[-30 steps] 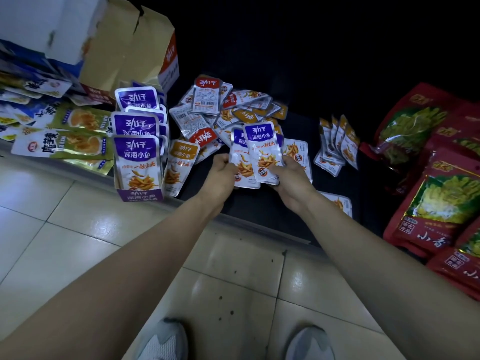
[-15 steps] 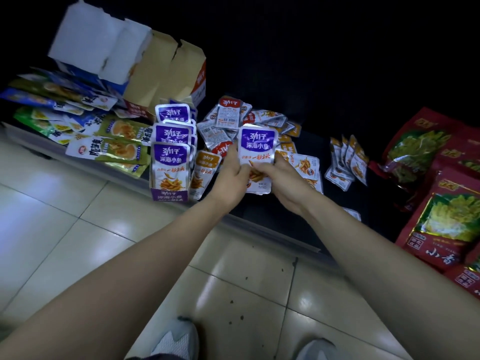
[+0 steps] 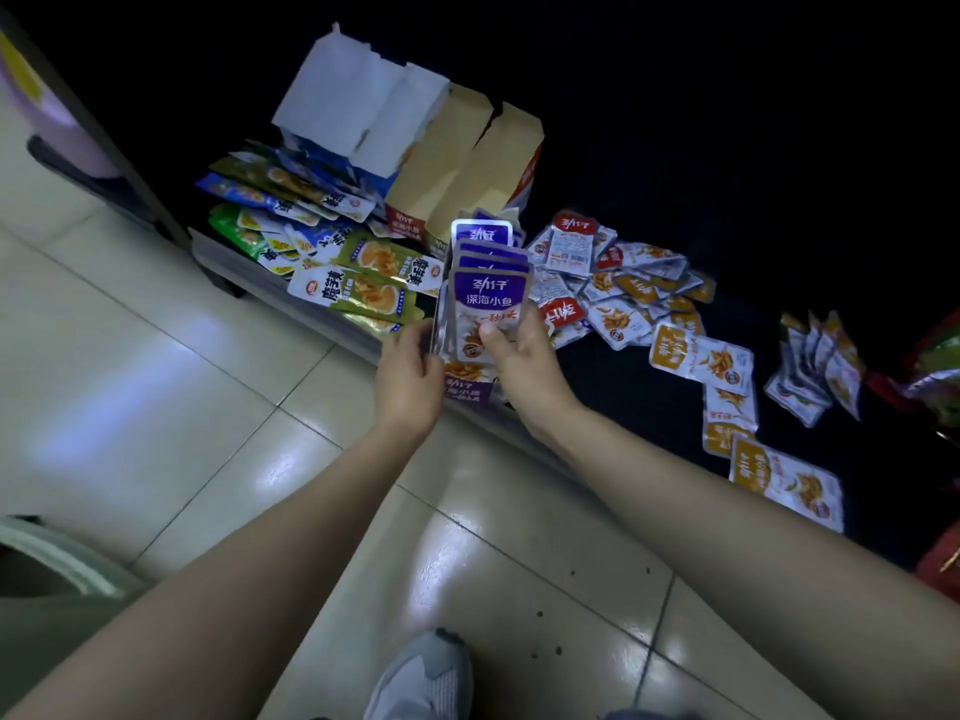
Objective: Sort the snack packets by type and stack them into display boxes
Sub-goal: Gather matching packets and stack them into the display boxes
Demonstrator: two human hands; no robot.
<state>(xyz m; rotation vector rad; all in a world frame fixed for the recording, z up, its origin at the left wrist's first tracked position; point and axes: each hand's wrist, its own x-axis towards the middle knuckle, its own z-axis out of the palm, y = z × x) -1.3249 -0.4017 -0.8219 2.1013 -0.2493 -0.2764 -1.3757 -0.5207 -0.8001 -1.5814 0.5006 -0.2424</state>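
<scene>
A purple snack packet [image 3: 488, 298] stands at the front of a row of like purple packets [image 3: 482, 235] in a small purple display box [image 3: 467, 394] on the low dark shelf. My right hand [image 3: 524, 361] pinches that front packet, thumb on its face. My left hand [image 3: 408, 374] grips the left side of the box and its packets. A loose heap of orange and red packets [image 3: 618, 298] lies just right of the box.
Green and blue packets [image 3: 363, 293] lie left of the box, with torn brown cartons [image 3: 467, 163] and white flaps [image 3: 358, 96] behind. More orange packets [image 3: 698, 358], a standing row of packets [image 3: 815, 366] and red bags [image 3: 935, 371] lie right. My shoe [image 3: 426, 678] is on the tiled floor.
Both hands lifted a purple packet off the heap and carried it left to the purple box, where it now stands in front. The view swung right and down.
</scene>
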